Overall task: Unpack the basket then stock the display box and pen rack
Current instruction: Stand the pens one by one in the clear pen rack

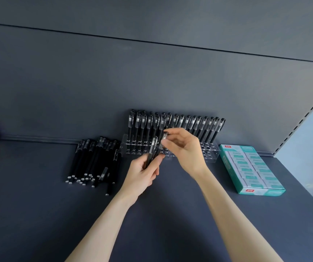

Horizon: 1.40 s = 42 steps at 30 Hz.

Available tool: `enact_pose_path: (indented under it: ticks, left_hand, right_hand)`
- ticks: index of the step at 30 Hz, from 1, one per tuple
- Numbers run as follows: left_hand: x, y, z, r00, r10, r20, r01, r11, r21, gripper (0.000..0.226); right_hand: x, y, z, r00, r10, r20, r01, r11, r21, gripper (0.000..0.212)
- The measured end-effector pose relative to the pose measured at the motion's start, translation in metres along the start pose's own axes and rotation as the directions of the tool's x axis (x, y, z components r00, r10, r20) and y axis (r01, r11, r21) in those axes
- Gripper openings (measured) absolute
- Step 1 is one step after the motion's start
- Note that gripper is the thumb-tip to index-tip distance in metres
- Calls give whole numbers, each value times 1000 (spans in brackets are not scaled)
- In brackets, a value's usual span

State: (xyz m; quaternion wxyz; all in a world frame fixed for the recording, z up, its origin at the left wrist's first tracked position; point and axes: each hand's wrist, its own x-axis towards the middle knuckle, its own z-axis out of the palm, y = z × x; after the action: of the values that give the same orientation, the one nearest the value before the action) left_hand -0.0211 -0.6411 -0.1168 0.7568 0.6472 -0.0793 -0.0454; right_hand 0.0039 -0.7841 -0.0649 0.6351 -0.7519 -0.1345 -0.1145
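Left hand [142,174]: fingers curled round the lower barrels of the held pens [152,150], black, caps up. Right hand [184,148]: fingers [170,143] narrow, pinching the cap end of the rightmost held pen.

Pen rack [208,155], clear plastic, sits just behind both sets of fingers, against the back wall. The racked pens [195,125] stand along its rear row, leaning slightly.

Loose pens [93,159] lie piled on the shelf [38,205], left of the left fingers.

Display box [252,169], teal, packed with white packs, lies right of the right fingers, near the rack's end.
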Motion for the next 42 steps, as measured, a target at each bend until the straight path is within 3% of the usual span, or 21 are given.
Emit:
enact_pose_path:
  ticks: [3, 9, 15, 17, 23, 34, 42]
  left_hand:
    - [0, 0, 1, 1000, -12, 9, 13, 999, -47, 17]
    - [1, -4, 3, 1000, -13, -17, 13, 1000, -15, 7]
    - [6, -6, 1, 985, -20, -173, 17, 1000, -19, 14]
    - [7, -6, 1, 980, -16, -196, 16, 1000, -3, 17]
    - [3, -3, 1, 989, 23, -148, -13, 998, 68, 20]
    - [4, -1, 2, 988, 30, -153, -20, 998, 68, 19]
    - [5, -2, 0, 984, 26, -178, -13, 997, 76, 24]
  right_hand:
    - [-1, -1, -7, 999, 9, -47, -7, 998, 59, 23]
    - [-4, 1, -5, 999, 31, -35, -32, 999, -28, 37]
    - [16, -8, -16, 933, -75, -351, 64, 997, -44, 35]
    - [26, -9, -20, 909, -133, -395, 99, 990, -104, 34]
    - [42, -3, -15, 899, -273, -342, 183, 945, -273, 31]
    - [47, 8, -8, 919, -306, -250, 201, 907, -371, 27]
    - [37, 24, 1, 932, -324, -162, 192, 822, -536, 28]
